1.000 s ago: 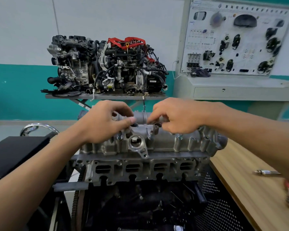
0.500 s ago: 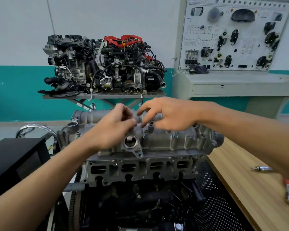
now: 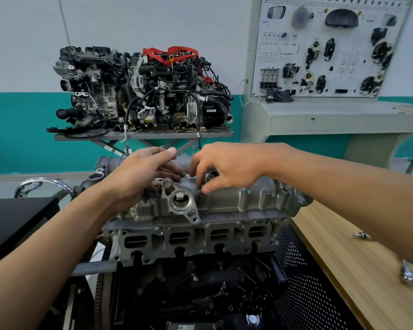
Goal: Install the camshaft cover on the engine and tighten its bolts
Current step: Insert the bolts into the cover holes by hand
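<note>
The grey aluminium camshaft cover sits on top of the engine's cylinder head in the middle of the view. My left hand lies over the cover's left half, its fingers stretched out to the top of the cover near a round bore and its thumb raised. My right hand reaches down from the right. Its thumb and forefinger pinch a bolt at a hole on the cover's near side. Another bolt stands in the cover just to the right, and more bolts stick up along the far edge.
A wooden bench on the right carries a ratchet wrench and a small bit. Behind stand a second engine on a stand and a training panel. A black box is at the left, and a perforated black frame is beside the engine.
My left hand has let its pinch go and stretched its fingers over the cover. My right hand's fingertips have come down onto a bolt on the near side.
</note>
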The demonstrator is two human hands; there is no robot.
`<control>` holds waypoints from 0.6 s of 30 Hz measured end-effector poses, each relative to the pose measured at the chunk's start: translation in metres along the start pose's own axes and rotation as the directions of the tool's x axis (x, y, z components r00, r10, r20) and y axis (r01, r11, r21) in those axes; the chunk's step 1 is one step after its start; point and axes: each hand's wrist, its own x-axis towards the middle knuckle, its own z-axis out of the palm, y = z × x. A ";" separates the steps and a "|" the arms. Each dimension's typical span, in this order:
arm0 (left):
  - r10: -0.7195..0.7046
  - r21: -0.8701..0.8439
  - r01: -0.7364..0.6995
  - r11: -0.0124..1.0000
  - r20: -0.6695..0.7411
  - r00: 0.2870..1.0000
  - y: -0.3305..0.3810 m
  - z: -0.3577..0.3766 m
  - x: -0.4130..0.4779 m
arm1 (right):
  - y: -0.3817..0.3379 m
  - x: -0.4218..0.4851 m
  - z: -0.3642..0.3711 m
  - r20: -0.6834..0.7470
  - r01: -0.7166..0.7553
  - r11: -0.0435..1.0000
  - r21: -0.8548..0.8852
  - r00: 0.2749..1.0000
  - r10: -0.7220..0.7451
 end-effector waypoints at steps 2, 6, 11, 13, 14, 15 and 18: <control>0.006 -0.009 -0.006 1.000 0.006 1.000 -0.002 -0.002 0.002 | -0.001 0.002 0.001 -0.013 0.013 1.000 -0.028 1.000 -0.013; -0.003 0.001 0.003 1.000 0.034 0.999 -0.003 -0.005 0.006 | 0.006 -0.012 -0.012 -0.212 -0.101 0.992 0.079 0.970 0.116; 0.051 0.345 -0.057 0.937 0.026 0.998 0.015 -0.001 0.022 | 0.025 -0.053 -0.020 -0.007 -0.339 0.940 -0.048 0.941 0.339; 0.146 0.480 -0.118 0.869 -0.022 0.989 0.027 0.002 0.038 | 0.027 -0.061 -0.008 0.045 -0.377 0.922 -0.089 0.923 0.381; 0.205 0.562 -0.148 0.814 -0.040 0.978 0.032 0.003 0.048 | 0.027 -0.063 -0.002 0.037 -0.372 0.924 -0.092 0.926 0.376; 0.253 0.641 -0.167 0.749 -0.043 0.967 0.036 0.005 0.059 | 0.026 -0.064 0.003 0.027 -0.361 0.929 -0.088 0.931 0.364; 0.266 0.805 -0.188 0.563 0.039 0.963 0.039 0.012 0.085 | 0.021 -0.062 0.015 0.040 -0.360 0.924 -0.129 0.929 0.368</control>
